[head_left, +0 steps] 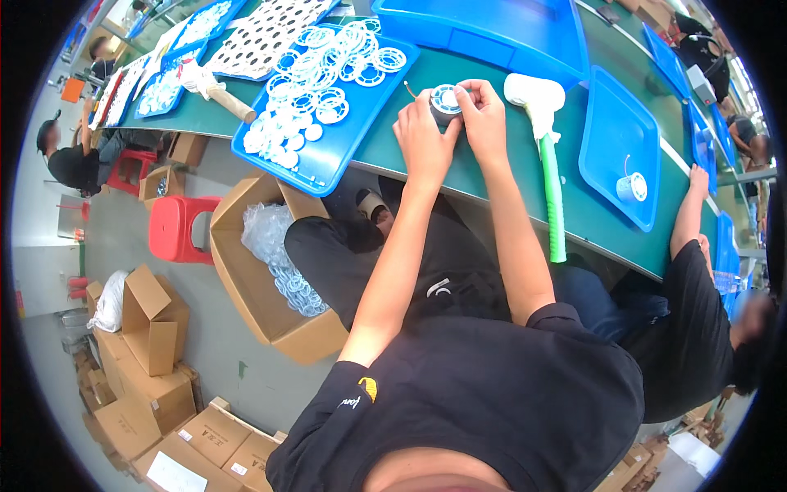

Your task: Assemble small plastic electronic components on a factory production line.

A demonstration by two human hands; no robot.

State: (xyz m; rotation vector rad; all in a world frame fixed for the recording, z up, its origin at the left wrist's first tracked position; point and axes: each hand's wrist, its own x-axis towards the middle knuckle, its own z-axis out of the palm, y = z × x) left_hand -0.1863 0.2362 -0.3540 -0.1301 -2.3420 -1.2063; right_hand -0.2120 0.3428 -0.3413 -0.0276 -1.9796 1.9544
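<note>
Both of my hands are over the green bench, close to its front edge. My left hand point(425, 138) curls its fingers around the side of a small round dark part with a white ring-shaped top point(445, 99). A short reddish wire sticks out at its upper left. My right hand point(481, 115) grips the same part from the right, with thumb and fingertips at the white top. Just right of my hands lies a mallet point(552, 176) with a green handle and a white wrapped head. Left of them, a blue tray point(329, 160) carries many white rings and small discs.
A blue bin point(484, 41) stands behind my hands. At right, a blue tray point(611, 111) holds a white round part point(631, 188); a co-worker's arm point(689, 217) is beside it. A wooden-handled hammer point(234, 104) lies left. Below are an open carton point(238, 262) and red stool point(174, 229).
</note>
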